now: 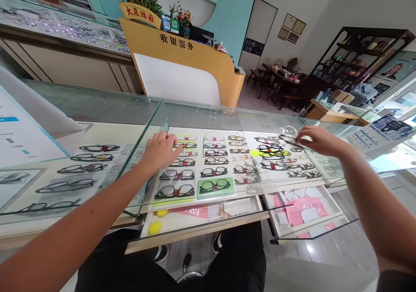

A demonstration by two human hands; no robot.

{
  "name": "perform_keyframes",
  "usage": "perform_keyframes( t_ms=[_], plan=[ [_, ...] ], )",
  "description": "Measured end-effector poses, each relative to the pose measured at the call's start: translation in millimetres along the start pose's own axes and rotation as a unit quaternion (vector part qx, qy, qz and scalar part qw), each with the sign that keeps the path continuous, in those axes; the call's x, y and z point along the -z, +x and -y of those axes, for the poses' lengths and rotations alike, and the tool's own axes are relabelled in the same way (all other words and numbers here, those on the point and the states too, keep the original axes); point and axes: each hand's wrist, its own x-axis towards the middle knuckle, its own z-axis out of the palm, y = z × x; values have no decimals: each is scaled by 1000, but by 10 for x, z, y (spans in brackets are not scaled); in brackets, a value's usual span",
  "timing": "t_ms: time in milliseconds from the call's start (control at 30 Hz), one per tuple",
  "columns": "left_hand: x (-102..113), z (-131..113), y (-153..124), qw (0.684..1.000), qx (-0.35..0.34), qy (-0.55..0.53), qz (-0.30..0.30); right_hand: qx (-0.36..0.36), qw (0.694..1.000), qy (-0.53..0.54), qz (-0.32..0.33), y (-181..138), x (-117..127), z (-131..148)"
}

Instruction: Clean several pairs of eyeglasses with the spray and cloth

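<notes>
My right hand is at the right of the glass display case, its fingers pinched on the dark, thin arm of a pair of eyeglasses. A clear round lens-like piece shows just beyond them. Over the left part of the case, my left hand has loosely bent fingers and its thumb apart, with nothing visible in it. Near its thumb lies a frame with a red tag. Rows of dark eyeglasses with red tags fill the shelf, and one pair lies on a green card.
Below the case, two drawers stand pulled out; the left holds yellow round pieces, the right pink and white packets. More glasses lie left of an upright glass panel. A wooden cashier counter stands beyond.
</notes>
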Motion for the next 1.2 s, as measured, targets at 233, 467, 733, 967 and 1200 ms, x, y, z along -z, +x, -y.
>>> perform_keyframes(
  t_ms=[233, 467, 733, 967, 1200],
  plan=[
    [24, 42, 33, 1000, 3, -10, 6, -10, 996, -63, -59, 1426, -727, 117],
    [10, 61, 46, 1000, 9, -9, 11, 7, 997, -69, -18, 1771, -1075, -29],
    [-26, 99, 64, 1000, 6, -19, 15, -17, 998, -65, 15, 1942, -1266, -144],
    [-40, 103, 64, 1000, 5, -29, 5, -58, 996, -67, 10, 1875, -1292, 35],
    [-7, 73, 60, 999, -1, -35, 3, -81, 996, -23, -28, 1410, -783, 447]
  ],
)
